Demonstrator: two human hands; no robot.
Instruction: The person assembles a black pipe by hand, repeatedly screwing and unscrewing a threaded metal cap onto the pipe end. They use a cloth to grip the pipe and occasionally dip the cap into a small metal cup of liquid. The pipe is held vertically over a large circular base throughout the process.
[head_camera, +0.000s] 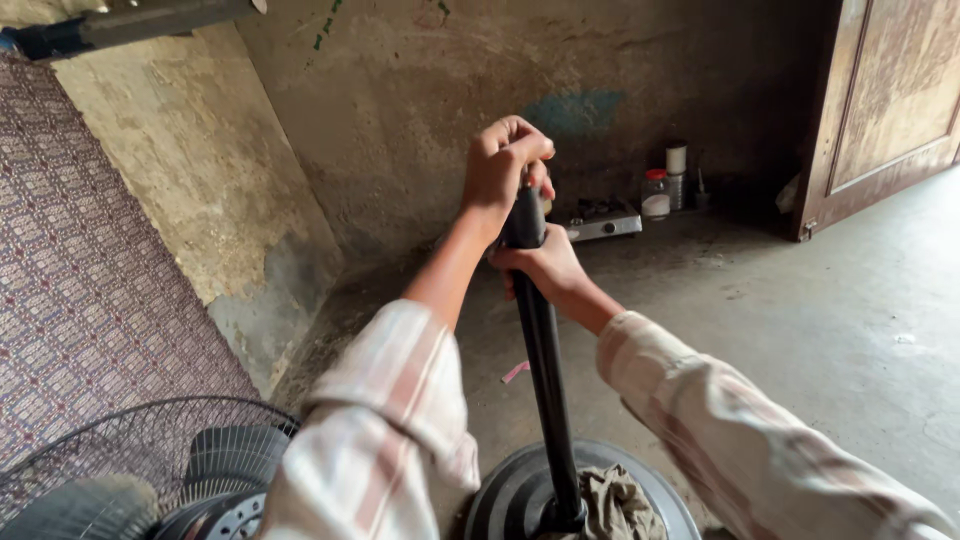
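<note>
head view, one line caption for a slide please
Both hands grip an upright black pole: left hand at its top, right hand just below, pole standing in a round base beside a fan.

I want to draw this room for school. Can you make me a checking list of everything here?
Surface: bare grey concrete floor.
Job's things: upright black pole in a round base; cloth lies on the base.
Clutter: pink scrap on the floor.
Hands: left hand grips the pole top; right hand grips below.
Cables: nothing seen.
Surroundings: fan grille, small stove, jars, wooden door.
</note>
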